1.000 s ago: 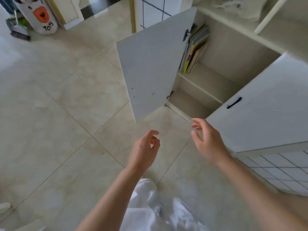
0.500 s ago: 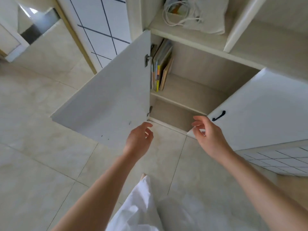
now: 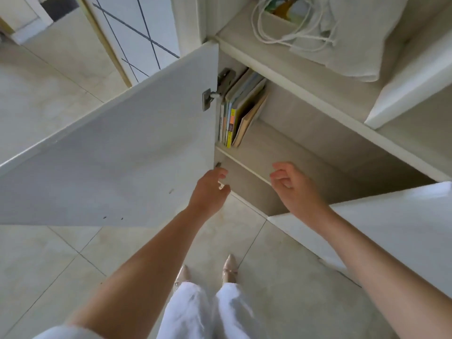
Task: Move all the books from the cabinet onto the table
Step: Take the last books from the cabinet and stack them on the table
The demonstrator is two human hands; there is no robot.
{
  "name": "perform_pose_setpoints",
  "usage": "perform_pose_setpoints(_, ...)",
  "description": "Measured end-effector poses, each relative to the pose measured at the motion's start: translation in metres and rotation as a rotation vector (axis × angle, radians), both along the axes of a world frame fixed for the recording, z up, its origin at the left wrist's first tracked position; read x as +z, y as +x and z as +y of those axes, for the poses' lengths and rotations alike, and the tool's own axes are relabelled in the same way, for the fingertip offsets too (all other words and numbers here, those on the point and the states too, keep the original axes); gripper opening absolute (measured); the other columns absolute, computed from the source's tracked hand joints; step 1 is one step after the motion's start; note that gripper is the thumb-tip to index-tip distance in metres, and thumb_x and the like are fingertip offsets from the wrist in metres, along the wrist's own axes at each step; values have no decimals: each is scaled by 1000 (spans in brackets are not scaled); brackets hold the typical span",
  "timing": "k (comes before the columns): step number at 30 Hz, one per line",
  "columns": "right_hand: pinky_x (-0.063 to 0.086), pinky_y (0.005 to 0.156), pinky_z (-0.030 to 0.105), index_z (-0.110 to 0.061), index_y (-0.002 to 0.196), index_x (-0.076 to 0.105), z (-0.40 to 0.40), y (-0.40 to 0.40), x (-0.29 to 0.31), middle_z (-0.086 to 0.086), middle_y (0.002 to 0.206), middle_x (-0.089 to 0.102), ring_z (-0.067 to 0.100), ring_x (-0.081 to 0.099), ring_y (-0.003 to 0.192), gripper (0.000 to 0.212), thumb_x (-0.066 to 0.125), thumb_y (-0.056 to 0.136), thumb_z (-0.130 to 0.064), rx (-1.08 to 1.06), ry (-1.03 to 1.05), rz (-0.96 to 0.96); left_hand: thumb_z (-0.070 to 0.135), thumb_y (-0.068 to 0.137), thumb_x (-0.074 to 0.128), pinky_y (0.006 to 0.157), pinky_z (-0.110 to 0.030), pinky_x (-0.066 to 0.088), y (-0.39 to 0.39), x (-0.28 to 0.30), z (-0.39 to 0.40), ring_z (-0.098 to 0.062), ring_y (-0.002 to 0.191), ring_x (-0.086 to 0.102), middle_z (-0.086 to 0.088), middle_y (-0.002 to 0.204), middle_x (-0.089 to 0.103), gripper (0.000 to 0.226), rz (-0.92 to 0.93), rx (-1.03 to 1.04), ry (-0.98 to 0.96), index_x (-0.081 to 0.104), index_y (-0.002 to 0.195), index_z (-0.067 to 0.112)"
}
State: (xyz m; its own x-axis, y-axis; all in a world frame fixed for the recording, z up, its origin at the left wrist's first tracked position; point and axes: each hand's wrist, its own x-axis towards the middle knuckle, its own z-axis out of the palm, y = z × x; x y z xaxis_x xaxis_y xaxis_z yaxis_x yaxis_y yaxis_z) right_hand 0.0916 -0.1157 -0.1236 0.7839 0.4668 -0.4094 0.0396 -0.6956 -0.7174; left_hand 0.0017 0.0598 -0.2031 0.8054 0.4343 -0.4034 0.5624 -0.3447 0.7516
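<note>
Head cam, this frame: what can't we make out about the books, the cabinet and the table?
- Books: exact count and titles, head view; spines packed tight, lettering too small, leftmost ones partly behind the open left door.
- Lower compartment: contents, blocked by the left hand, the right hand and the right door.
- Table: out of frame.
- Bag on the cabinet top: contents, cut off by the top edge.

I have a single head view, worn high and tilted steeply down and forward, wide-angled (straight edges bow near the borders). It faces the open cabinet [image 3: 305, 152] from close by, with the floor [image 3: 49, 253] below it. Both forearms enter from the bottom edge, and the wearer's shoes [image 3: 230, 267] sit near bottom centre.
</note>
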Motion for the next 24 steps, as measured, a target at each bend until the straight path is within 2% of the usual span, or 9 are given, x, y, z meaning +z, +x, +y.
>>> perform_pose_setpoints(4,43,88,26,-16,126,52,26,44,-23,-1,110,61,14,59,102,32,55,94,-18,-14,-6,33,15,90,60,96,-28,44,34,-17,3,-19,118,55,-1,133,55,42,-32,68,-19,52,131,19)
perform_pose_setpoints(7,49,96,38,-16,128,51,50,75,-40,6,118,62,19,60,106,35,55,93,-20,-59,1,70,16,90,62,105,-32,41,61,-28,12,-21,129,49,-4,142,50,50,-58,80,-26,45,137,19)
perform_pose_setpoints(10,46,102,48,-14,132,46,76,102,-54,8,125,59,23,58,113,42,55,93,-26,-80,-4,75,17,88,64,106,-32,39,90,-43,24,-21,134,44,-4,147,44,61,-92,127,-37,38,143,20)
perform_pose_setpoints(13,46,101,47,-14,139,38,102,125,-67,8,132,52,26,55,117,55,55,93,-37,-154,-3,102,16,86,66,98,-26,42,115,-62,32,-20,133,44,-3,148,43,72,-125,165,-42,30,148,22)
perform_pose_setpoints(15,49,98,43,-15,143,31,117,137,-74,6,134,47,26,54,116,64,55,91,-46,-225,1,185,17,83,68,91,-23,43,127,-79,36,-20,131,46,-2,146,43,78,-151,190,-67,27,148,23)
perform_pose_setpoints(18,54,88,41,-19,142,30,136,150,-82,5,119,50,26,59,108,70,56,88,-55,-303,13,286,24,76,72,104,-42,46,141,-97,39,-24,134,43,-4,147,40,89,-173,221,-92,21,149,28)
perform_pose_setpoints(20,54,90,45,-19,140,32,146,156,-87,0,99,51,28,61,104,72,56,85,-59,-333,31,309,26,74,73,97,-47,52,147,-103,39,-24,132,46,-4,143,41,92,-211,239,-88,18,147,31)
perform_pose_setpoints(21,53,91,48,-18,138,33,151,157,-88,0,97,52,29,61,104,73,57,84,-61,-336,38,324,25,74,73,94,-46,54,149,-104,37,-23,130,47,-3,142,41,93,-235,250,-86,16,147,31)
perform_pose_setpoints(24,51,91,55,-19,140,33,163,162,-94,8,122,55,33,61,105,82,59,78,-67,-345,64,362,25,70,70,92,-46,55,155,-107,33,-22,126,50,-2,140,43,97,-294,278,-92,12,147,32)
